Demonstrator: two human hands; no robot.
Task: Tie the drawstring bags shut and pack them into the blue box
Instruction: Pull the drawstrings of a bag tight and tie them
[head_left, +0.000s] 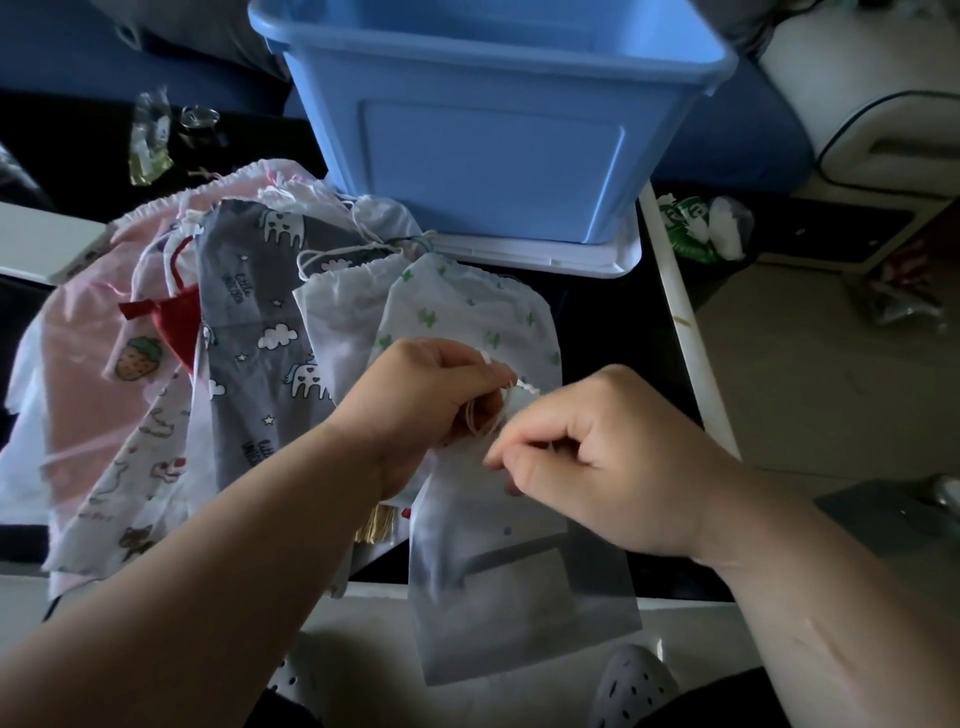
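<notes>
Dim light over a dark tabletop (613, 322), and the blue box (493, 130) stands at its far edge, open-topped, sitting on a white lid (545, 260). Straight in front of the box, both hands are busy on one frosted white bag (509, 597). Look at the left hand (426, 395): fingers curled tight round the bag's gathered neck, with loops of pale drawstring (488, 415) bunched against them. Just beside it, the right hand (597, 457) pinches the cord between thumb and forefinger, its other fingers tucked in, and the fingertips are blurred. The bag hangs down from the two hands past the table's near edge, outside the box and well short of it. Left of the box, a heap of bags covers the table: a cactus-print bag (467, 312) closest to the box, a grey unicorn bag (254, 322) beside that, then a small red bag (179, 322), and a pink bag (78, 353) farthest out.
</notes>
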